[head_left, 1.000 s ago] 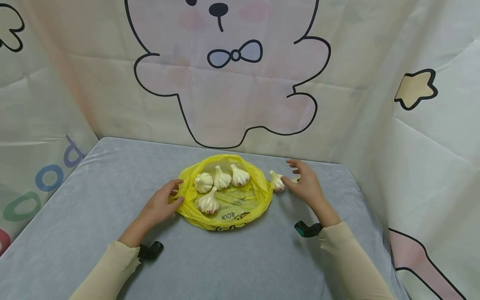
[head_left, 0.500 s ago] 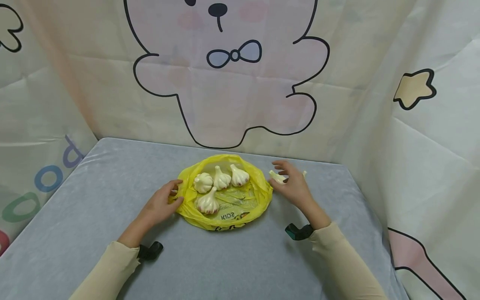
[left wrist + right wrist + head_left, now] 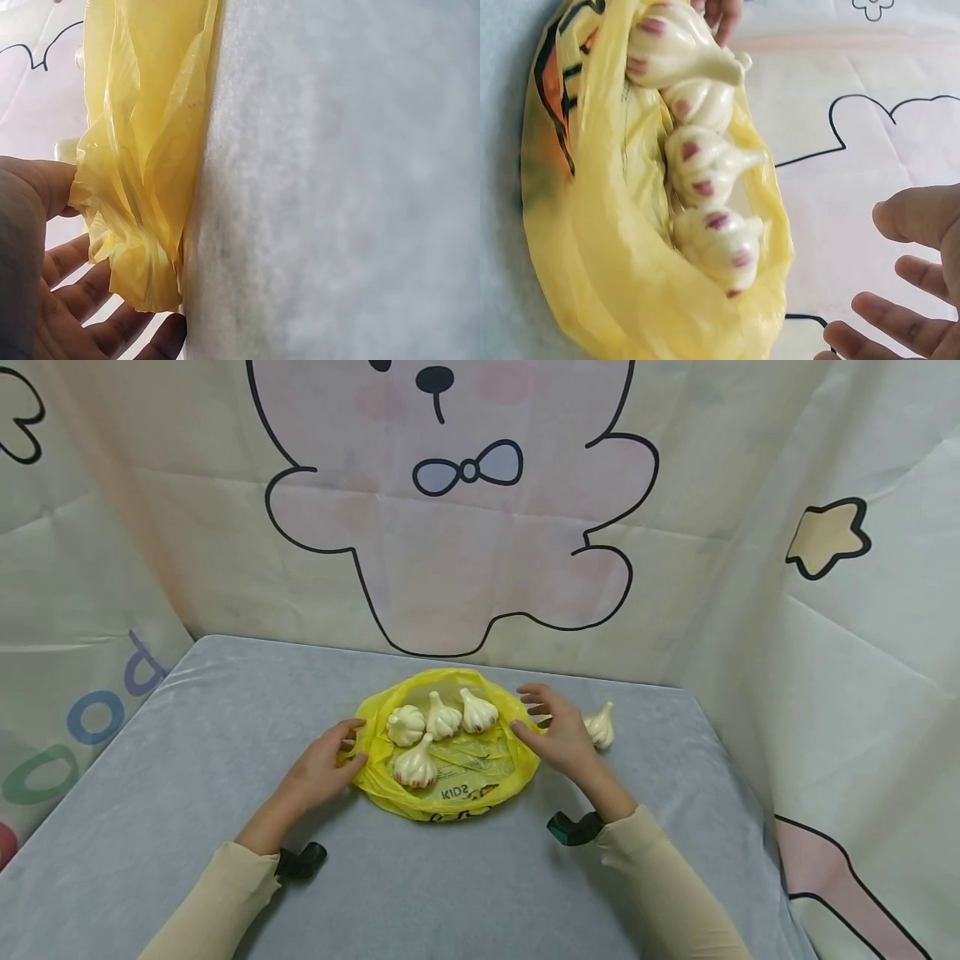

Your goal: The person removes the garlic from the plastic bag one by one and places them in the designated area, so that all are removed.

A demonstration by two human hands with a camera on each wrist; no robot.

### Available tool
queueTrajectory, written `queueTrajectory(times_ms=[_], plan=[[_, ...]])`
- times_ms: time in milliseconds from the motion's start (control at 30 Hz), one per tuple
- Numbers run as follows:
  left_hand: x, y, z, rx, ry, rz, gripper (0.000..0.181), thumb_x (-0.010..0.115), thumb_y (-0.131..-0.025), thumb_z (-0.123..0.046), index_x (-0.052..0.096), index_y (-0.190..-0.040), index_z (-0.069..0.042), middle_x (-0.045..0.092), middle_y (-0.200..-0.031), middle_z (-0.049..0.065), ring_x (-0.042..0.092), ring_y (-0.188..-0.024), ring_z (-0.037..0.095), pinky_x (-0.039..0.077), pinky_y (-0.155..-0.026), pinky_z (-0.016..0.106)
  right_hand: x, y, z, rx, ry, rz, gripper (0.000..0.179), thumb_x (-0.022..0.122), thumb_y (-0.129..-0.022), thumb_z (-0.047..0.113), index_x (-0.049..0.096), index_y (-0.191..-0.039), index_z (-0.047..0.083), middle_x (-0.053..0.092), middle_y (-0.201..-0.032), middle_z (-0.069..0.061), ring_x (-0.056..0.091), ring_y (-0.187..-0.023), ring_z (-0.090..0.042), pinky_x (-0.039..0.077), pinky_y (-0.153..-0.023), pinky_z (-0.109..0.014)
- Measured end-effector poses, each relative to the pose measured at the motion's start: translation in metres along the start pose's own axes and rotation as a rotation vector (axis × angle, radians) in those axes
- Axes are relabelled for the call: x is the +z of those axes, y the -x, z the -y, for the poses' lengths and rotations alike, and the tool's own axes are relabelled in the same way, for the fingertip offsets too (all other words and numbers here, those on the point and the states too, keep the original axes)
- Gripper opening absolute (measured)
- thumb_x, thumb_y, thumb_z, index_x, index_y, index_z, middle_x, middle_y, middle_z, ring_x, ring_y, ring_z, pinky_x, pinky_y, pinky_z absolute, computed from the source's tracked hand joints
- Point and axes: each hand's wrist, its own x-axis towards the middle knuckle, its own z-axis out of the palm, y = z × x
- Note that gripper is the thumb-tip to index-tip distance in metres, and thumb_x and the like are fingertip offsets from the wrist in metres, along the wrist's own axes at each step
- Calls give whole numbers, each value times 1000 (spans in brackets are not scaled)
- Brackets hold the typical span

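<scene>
A yellow plastic bag (image 3: pixel 525 760) lies on the table with its mouth rolled wide. Several white garlic bulbs (image 3: pixel 415 766) with purple marks sit inside, toward its left and back. My left hand (image 3: pixel 318 768) is at the bag's left rim, the thumb touching the plastic and the other fingers spread behind it in the left wrist view. At the right rim my right hand (image 3: pixel 558 739) hovers with fingers apart and nothing held, as the right wrist view (image 3: pixel 922 300) shows. Behind that hand stands another garlic bulb (image 3: pixel 600 727); one more is mostly hidden by its fingers.
Grey cloth covers the table (image 3: pixel 465 893). A curtain (image 3: pixel 465 552) printed with a bear hangs right behind its back edge and along both sides. Dark wrist cameras (image 3: pixel 300 862) are strapped to both wrists.
My right hand has moved left from beside the loose garlic bulbs to the bag's right rim, uncovering the farther bulb and covering the nearer one. The left hand has stayed in place.
</scene>
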Motion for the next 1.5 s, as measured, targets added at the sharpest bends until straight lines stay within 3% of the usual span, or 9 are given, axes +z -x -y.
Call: queueTrajectory(times_ms=[467, 1067, 1500], plan=[[2, -5, -5, -1, -8, -14, 56, 57, -95, -24, 38, -144, -5, 51, -132, 23, 56, -118, 39, 48, -95, 54, 28, 4, 14, -27, -68, 91, 50, 72, -84, 18, 54, -131, 11, 64, -121, -17, 64, -103, -37, 54, -82, -52], [2, -4, -9, 22, -5, -41, 54, 58, -94, -22, 41, -142, -4, 54, -128, 22, 56, -114, 38, 48, -95, 54, 62, 8, 36, -32, -184, 201, 50, 72, -85, 17, 53, -131, 13, 61, -126, -18, 63, -105, -37, 54, -82, -52], [2, -6, -9, 23, 2, -29, 54, 58, -95, -22, 41, -142, -4, 54, -128, 22, 56, -114, 38, 47, -95, 54, 86, 10, 40, -44, -174, 202, 52, 73, -83, 17, 53, -130, 12, 62, -122, -17, 65, -101, -35, 57, -77, -44]])
